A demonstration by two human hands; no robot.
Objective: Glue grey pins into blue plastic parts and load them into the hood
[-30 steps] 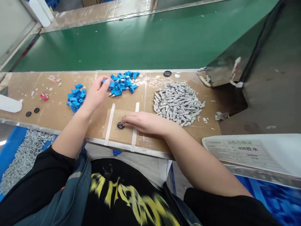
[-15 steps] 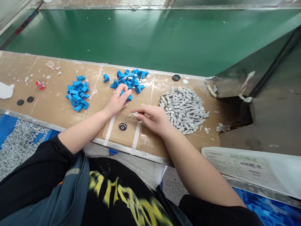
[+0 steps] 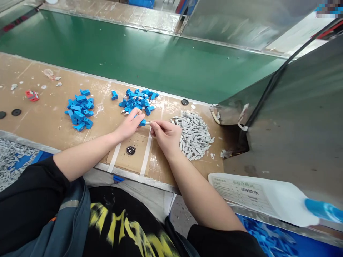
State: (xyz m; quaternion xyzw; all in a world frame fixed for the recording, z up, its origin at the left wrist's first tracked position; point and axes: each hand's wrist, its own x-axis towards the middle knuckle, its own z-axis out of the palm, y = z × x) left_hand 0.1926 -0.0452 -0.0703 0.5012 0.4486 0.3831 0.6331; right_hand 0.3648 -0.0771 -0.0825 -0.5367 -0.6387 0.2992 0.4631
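My left hand (image 3: 131,125) grips a blue plastic piece (image 3: 143,122) between thumb and fingers. Pinched in my right hand (image 3: 166,135) is a small grey piece (image 3: 148,123), its end meeting the right end of the blue one. Just beyond my left hand lies a pile of blue pieces (image 3: 138,99), several with pale tips. A second blue pile (image 3: 80,110) is farther left. Grey pieces (image 3: 194,135) are heaped right of my right hand. A round black cap (image 3: 130,150) sits on a taped cardboard sheet (image 3: 124,164) below my hands.
A green belt (image 3: 134,60) runs behind the table (image 3: 53,121). On the left are a red piece (image 3: 32,95) and black discs (image 3: 16,112). A metal housing (image 3: 289,117) and a white bottle (image 3: 278,200) with a blue cap stand at the right.
The view has shifted and tilted, showing more at the right. My hands have come together, and the grey piece in my right hand now meets the blue piece in my left.
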